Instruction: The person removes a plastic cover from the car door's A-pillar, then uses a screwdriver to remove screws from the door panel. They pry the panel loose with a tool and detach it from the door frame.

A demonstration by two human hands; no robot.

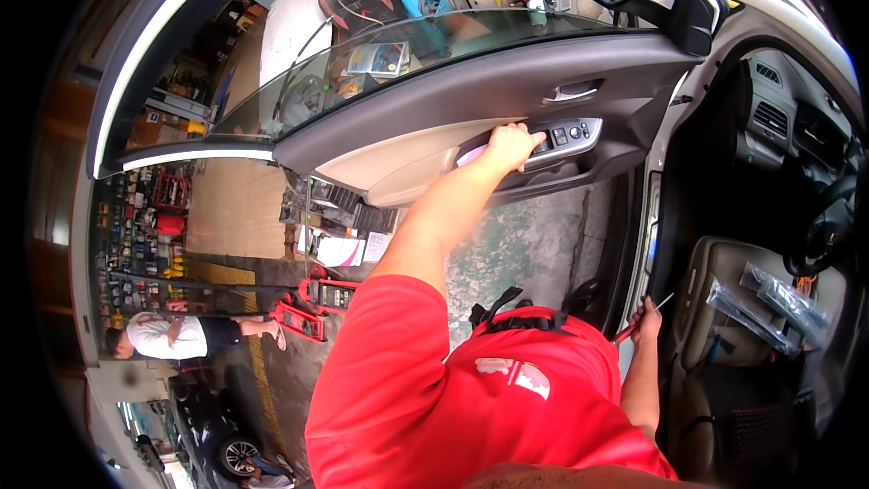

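Note:
My left hand (514,147) is on the armrest of an open car door (407,149), its fingers curled at the edge of the window switch panel (572,134). The fingertips sit right beside the switches. Above that panel is the inner door handle (573,91). Low on the right, my right hand (646,321) is closed around a screwdriver (667,300), near the door sill. The metal shaft points up and right; part of a red handle shows below the hand. The window glass (425,45) is partly raised in the door frame.
Plastic-wrapped parts (765,312) lie on the car seat (724,272), near the steering wheel (824,235). Red floor jacks (303,312) stand to the left. Farther left are another person (167,335), a dark car (213,426) and stocked shelves (136,244). A cluttered bench is beyond the door.

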